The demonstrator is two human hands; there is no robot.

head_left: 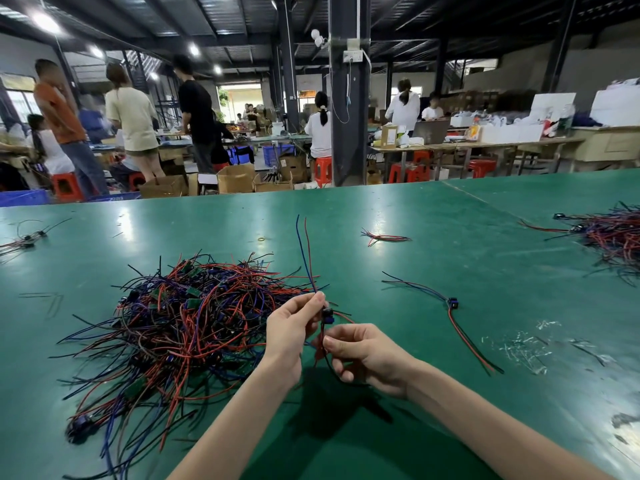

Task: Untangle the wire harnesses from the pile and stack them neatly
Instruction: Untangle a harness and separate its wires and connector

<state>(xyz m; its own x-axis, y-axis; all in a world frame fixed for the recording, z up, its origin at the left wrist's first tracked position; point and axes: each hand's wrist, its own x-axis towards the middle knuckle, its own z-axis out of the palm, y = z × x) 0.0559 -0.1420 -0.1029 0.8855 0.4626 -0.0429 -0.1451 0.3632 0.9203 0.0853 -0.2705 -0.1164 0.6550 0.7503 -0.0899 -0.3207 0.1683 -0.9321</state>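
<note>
A big tangled pile of red, blue and black wire harnesses [180, 327] lies on the green table [433, 209], left of centre. My left hand [291, 334] pinches one harness [306, 258] just above its dark connector, and its blue and red wires stand upward. My right hand [367, 355] pinches the red and black wires of the same harness below the connector. One separated harness [453, 303] with a blue connector lies flat on the table to the right of my hands.
Another heap of harnesses [609, 237] sits at the far right. A few loose wires [384, 238] lie mid-table, more at the left edge [24, 239]. Clear plastic scraps [526, 348] lie right of my hands. People work at benches beyond the table.
</note>
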